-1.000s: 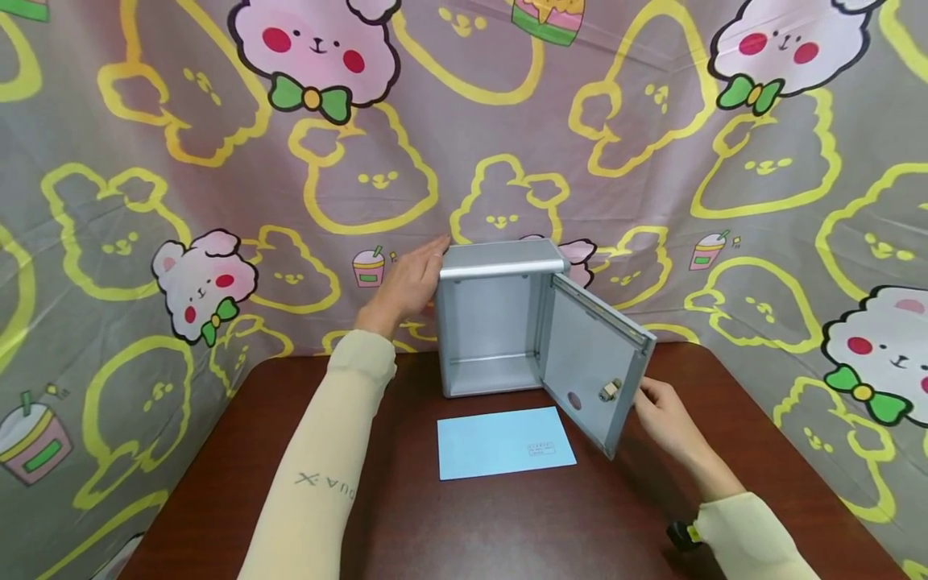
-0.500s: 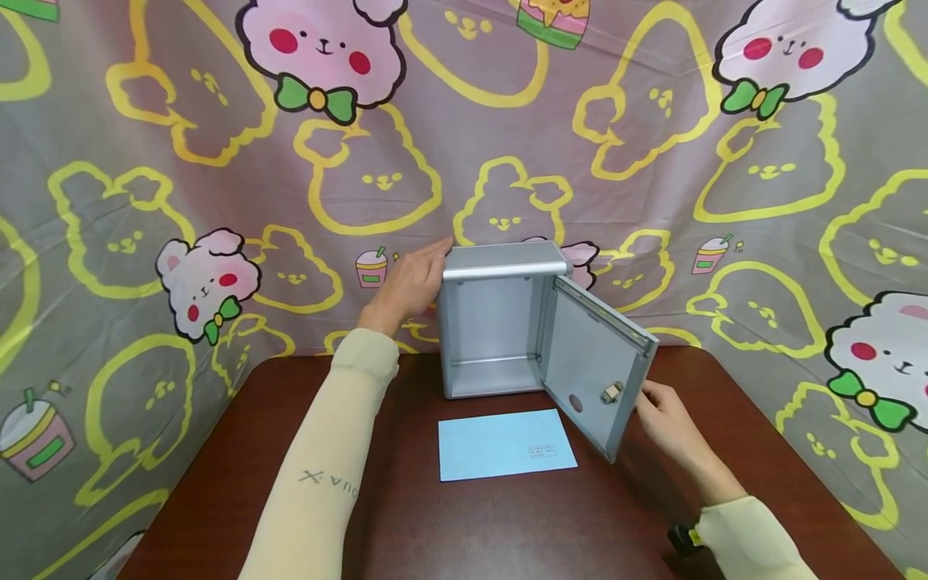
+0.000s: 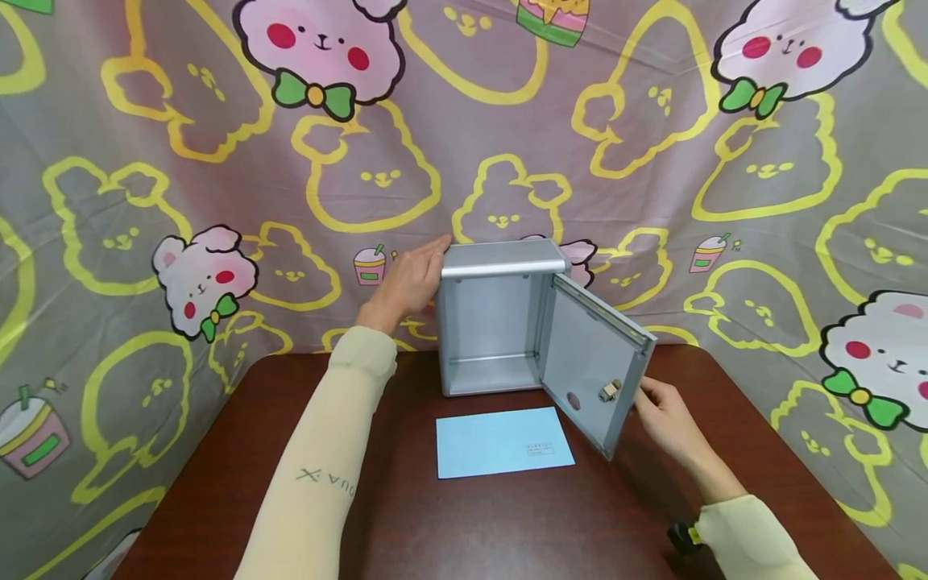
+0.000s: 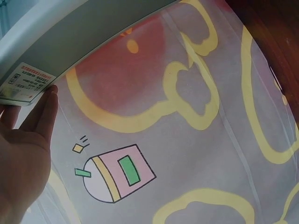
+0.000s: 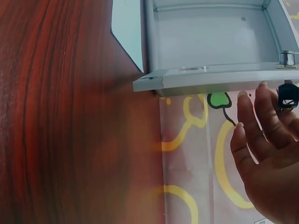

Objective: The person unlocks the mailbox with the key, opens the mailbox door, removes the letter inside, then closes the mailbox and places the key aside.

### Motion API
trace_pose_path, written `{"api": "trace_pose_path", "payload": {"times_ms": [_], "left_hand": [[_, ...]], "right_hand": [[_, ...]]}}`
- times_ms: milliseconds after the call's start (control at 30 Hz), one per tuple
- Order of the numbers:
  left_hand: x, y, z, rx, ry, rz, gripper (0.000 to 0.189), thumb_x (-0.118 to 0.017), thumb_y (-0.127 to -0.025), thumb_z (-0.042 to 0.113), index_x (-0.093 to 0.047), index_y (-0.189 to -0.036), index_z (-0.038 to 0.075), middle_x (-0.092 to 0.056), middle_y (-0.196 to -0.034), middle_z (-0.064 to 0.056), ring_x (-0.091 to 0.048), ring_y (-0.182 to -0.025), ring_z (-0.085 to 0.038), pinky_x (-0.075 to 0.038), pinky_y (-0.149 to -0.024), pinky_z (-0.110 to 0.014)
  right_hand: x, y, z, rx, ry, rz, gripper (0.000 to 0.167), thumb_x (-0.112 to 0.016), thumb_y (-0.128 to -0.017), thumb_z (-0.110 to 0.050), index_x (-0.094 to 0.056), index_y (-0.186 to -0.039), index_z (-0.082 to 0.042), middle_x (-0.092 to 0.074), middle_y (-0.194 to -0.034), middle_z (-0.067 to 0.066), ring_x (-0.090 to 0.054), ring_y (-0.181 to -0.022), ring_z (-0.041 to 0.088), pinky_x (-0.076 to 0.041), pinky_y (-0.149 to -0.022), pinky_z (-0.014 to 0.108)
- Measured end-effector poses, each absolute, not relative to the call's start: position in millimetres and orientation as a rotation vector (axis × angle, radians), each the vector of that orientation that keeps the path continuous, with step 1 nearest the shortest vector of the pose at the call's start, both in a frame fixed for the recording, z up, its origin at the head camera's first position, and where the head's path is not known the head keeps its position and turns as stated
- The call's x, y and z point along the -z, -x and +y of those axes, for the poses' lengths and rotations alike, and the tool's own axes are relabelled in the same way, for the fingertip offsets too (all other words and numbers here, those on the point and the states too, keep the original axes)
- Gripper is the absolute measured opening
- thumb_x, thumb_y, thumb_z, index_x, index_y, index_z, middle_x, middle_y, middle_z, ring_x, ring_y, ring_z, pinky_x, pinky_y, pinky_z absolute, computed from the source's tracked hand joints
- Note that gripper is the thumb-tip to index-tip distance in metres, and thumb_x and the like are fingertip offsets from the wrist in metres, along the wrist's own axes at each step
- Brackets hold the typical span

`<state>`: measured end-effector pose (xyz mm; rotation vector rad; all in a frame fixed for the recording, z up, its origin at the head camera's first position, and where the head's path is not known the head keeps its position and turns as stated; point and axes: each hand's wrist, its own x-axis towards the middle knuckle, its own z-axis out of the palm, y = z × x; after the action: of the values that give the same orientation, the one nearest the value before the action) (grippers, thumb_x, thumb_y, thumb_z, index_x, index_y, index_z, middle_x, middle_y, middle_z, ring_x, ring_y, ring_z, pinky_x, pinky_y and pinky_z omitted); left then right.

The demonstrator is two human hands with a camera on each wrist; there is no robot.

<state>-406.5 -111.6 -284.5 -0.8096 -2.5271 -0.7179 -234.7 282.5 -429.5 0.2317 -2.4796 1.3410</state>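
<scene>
A small grey metal box [image 3: 495, 318] stands at the back of the table, its hinged door [image 3: 589, 366] swung out to the right. My left hand [image 3: 406, 282] rests on the box's upper left corner; the left wrist view shows its fingers [image 4: 41, 112] fairly straight beside a label [image 4: 28, 83]. At the door's outer face is my right hand [image 3: 667, 419]. In the right wrist view that hand [image 5: 271, 149] has its forefinger at a black-headed key [image 5: 288, 94] in the lock, seemingly pinching it; the thumb is hidden. A light blue envelope [image 3: 503, 443] lies before the box.
The dark reddish wood table [image 3: 464, 532] ends at a cloth backdrop [image 3: 464, 161] printed with cartoon animals, close behind the box. A lock latch [image 3: 611, 391] sticks out of the door's inner face, near a round hole [image 3: 573, 400].
</scene>
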Motion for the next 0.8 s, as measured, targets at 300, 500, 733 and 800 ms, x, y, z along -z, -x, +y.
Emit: {"api": "trace_pose_path", "payload": {"times_ms": [300, 500, 733, 800], "left_hand": [[285.5, 407.4, -113.6, 0.702, 0.816, -2.547, 0.054, -0.022, -0.111, 0.032, -0.040, -0.158, 0.010, -0.039, -0.163, -0.001, -0.034, -0.151, -0.021, -0.024, -0.126, -0.032], [286.7, 407.4, -113.3, 0.712, 0.801, -2.553, 0.055, -0.022, -0.111, 0.033, -0.039, -0.158, 0.011, -0.038, -0.163, 0.000, -0.034, -0.151, -0.021, -0.024, -0.126, -0.032], [285.9, 406.0, -112.0, 0.726, 0.810, -2.527, 0.053, -0.024, -0.111, 0.030, -0.042, -0.157, 0.009, -0.041, -0.161, -0.001, -0.036, -0.150, -0.021, -0.025, -0.125, -0.031], [285.3, 405.2, -112.1, 0.736, 0.811, -2.522, 0.052, -0.025, -0.111, 0.028, -0.043, -0.156, 0.008, -0.042, -0.161, -0.002, -0.036, -0.150, -0.021, -0.025, -0.125, -0.030]], "right_hand": [[431.2, 232.1, 283.8, -1.331, -0.281, -2.477, 0.028, -0.051, -0.109, -0.018, -0.071, -0.113, 0.000, -0.070, -0.083, 0.001, -0.062, -0.074, 0.010, -0.052, -0.063, 0.025], [431.0, 231.5, 283.1, -1.320, -0.297, -2.477, 0.027, -0.051, -0.109, -0.017, -0.072, -0.113, 0.000, -0.070, -0.083, 0.000, -0.063, -0.075, 0.015, -0.053, -0.064, 0.025], [431.7, 231.5, 284.1, -1.297, -0.285, -2.499, 0.026, -0.050, -0.109, -0.017, -0.070, -0.108, -0.002, -0.065, -0.078, 0.005, -0.058, -0.071, 0.008, -0.049, -0.060, 0.026], [431.2, 231.3, 283.7, -1.299, -0.289, -2.498, 0.025, -0.050, -0.109, -0.018, -0.070, -0.106, -0.002, -0.064, -0.076, 0.007, -0.057, -0.070, 0.008, -0.048, -0.059, 0.026]]}}
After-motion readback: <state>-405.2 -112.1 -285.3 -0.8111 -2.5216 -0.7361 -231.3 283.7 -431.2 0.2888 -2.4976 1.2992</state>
